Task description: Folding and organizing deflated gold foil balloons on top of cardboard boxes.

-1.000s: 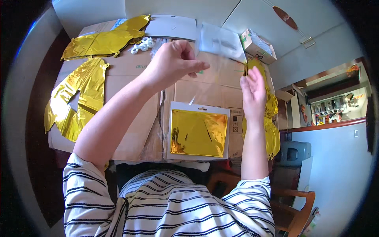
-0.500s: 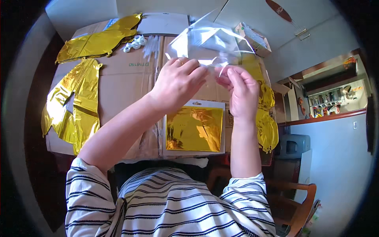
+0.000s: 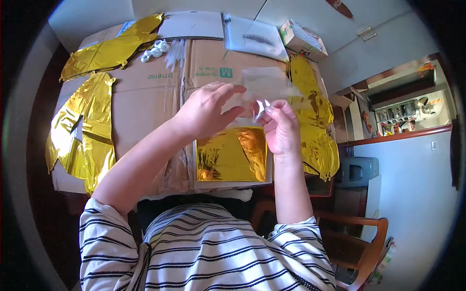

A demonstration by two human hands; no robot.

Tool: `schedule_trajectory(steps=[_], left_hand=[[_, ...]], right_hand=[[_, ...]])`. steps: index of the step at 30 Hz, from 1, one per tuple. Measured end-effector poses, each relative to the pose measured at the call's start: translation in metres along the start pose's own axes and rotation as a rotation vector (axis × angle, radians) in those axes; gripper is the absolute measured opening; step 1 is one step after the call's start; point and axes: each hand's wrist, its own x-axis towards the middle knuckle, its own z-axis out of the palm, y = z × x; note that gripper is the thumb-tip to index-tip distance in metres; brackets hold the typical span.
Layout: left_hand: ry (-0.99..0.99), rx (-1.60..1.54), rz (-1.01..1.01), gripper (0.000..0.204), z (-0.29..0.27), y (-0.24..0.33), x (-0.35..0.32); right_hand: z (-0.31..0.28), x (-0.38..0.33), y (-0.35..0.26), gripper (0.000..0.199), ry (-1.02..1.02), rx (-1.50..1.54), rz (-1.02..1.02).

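Observation:
My right hand (image 3: 280, 127) pinches a thin clear plastic bag (image 3: 260, 108) by a crumpled corner. The rest of the bag is a faint, blurred sheet over the cardboard. To its left, my left hand (image 3: 206, 109) hovers with thumb and fingers apart, nothing visible between them. Just below both hands, a folded gold foil sheet (image 3: 232, 157) lies on a white card (image 3: 268, 167) at the near edge of the cardboard-covered table.
Flat gold foil balloons lie at the left (image 3: 92, 111), far left (image 3: 104, 52) and right (image 3: 315, 126). Along the back are white ribbon rolls (image 3: 158, 50), clear straws (image 3: 175, 54), white cards (image 3: 190, 25), a clear packet (image 3: 255, 38) and a box (image 3: 303, 41). A wooden chair (image 3: 376, 242) stands right.
The clear bag, spread up between both hands before, has come down and is held only by my right hand. My left hand has let go and opened; both hands are lower.

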Motion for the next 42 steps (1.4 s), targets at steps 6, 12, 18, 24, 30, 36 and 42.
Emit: schedule_trajectory(steps=[6, 12, 18, 24, 30, 36, 42], left_hand=[[0.057, 0.291, 0.201, 0.044, 0.005, -0.006, 0.012], [0.074, 0.519, 0.214, 0.040, 0.007, -0.011, 0.030], [0.101, 0.467, 0.268, 0.018, 0.004, -0.040, 0.050], [0.057, 0.488, 0.281, 0.024, 0.023, -0.068, 0.039], [-0.074, 0.500, 0.324, 0.021, 0.027, -0.075, 0.028], [-0.190, 0.578, 0.359, 0.022, 0.034, -0.079, 0.015], [-0.187, 0.623, 0.392, 0.026, 0.036, -0.081, 0.009]], right_hand=[[0.017, -0.002, 0.009, 0.007, 0.006, 0.120, -0.058], [0.030, 0.004, 0.006, 0.003, 0.100, 0.019, -0.115], [0.001, 0.002, 0.003, 0.023, 0.186, -0.200, 0.184], [-0.012, -0.045, -0.039, 0.044, 0.217, -0.881, 0.182], [-0.011, -0.142, -0.005, 0.082, -0.033, -1.518, -0.281], [-0.014, -0.159, 0.034, 0.089, -0.299, -1.803, -0.335], [-0.025, -0.151, 0.038, 0.074, -0.300, -1.849, -0.520]])
